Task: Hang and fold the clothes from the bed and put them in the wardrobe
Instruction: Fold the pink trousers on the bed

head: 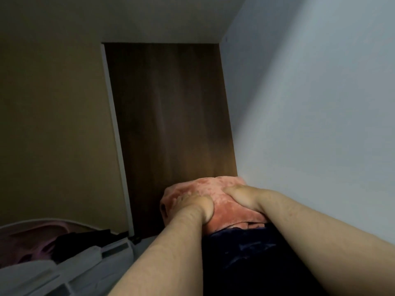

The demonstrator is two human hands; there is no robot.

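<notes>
A folded pink plush garment (205,190) lies inside a wardrobe compartment, against the white right wall (310,124) and in front of the dark wood back panel (168,114). Both my hands are on top of it. My left hand (192,205) presses its left part, fingers sunk into the fabric. My right hand (241,196) lies on its right part, fingers curled over the cloth. A dark navy garment (245,253) lies under the pink one, nearer to me. My fingertips are hidden in the plush.
A pale left wall (53,124) bounds the space. At the lower left are pink and black clothes (42,242) and white hanging garments (64,274).
</notes>
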